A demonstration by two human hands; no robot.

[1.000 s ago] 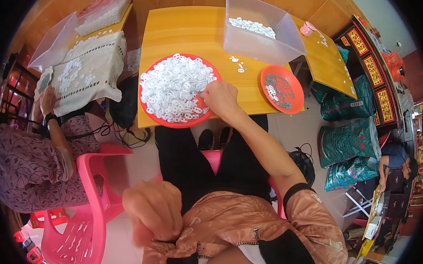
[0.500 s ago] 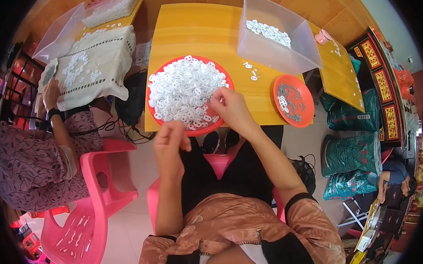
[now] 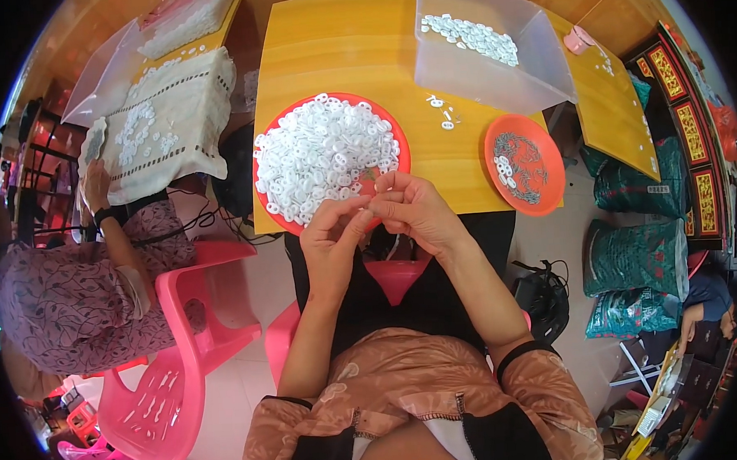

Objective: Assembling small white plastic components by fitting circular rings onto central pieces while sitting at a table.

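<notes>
My left hand [image 3: 334, 241] and my right hand [image 3: 415, 215] meet fingertip to fingertip at the near edge of a round red tray [image 3: 404, 138]. Both are closed in a pinch; whatever lies between the fingertips is too small to make out. Heaped in the tray are many small white oval plastic pieces with holes [image 3: 320, 154]. To the right, an orange-red plate [image 3: 546, 160] carries small grey metal bits [image 3: 523, 153] and a few white pieces [image 3: 504, 171]. Between tray and plate, a few loose white pieces [image 3: 447, 125] lie on the yellow table [image 3: 336, 42].
A clear plastic bin [image 3: 502, 80] with white pieces stands at the table's back right. At left, another person [image 3: 83, 283] sits by a cloth-covered table [image 3: 191, 114]. A pink chair [image 3: 178, 378] is at my left, green sacks [image 3: 633, 255] at right.
My hands have come together at the tray's near edge; the right drew back from the pile, and the left moved right to meet it. The view has shifted slightly.
</notes>
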